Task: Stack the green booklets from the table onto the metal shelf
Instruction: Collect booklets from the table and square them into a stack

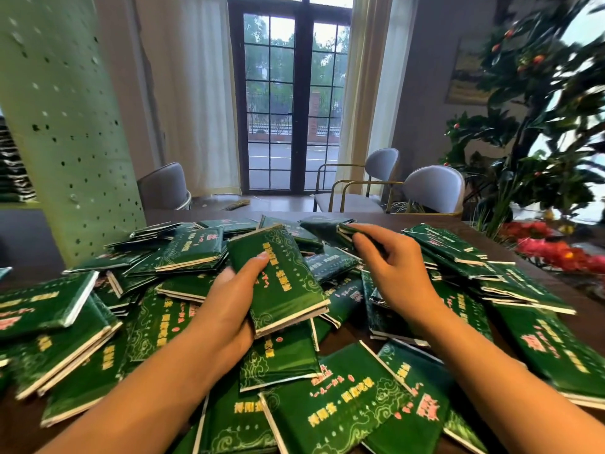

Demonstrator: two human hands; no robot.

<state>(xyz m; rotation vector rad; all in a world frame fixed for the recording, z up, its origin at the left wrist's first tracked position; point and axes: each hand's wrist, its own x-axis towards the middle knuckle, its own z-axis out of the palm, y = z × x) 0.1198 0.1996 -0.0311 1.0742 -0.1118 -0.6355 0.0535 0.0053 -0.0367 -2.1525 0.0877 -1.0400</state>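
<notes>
Booklets (98,339): green covers, white page edges, heaped loosely across brown table (14,424). Cover print: yellow characters in columns, pink seal-like mark, pale cloud-scroll border. Characters too blurred to read. Left hand (229,306): thumb pressed on top cover, gripping small stack of booklets (284,283) above heap centre. Right hand (393,267): fingers curled, pinching edge of far booklet (327,229). Perforated green panel (65,126): upright, far left, behind heap.

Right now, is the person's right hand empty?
No, the right hand grips the edge of a dark green booklet.
</notes>
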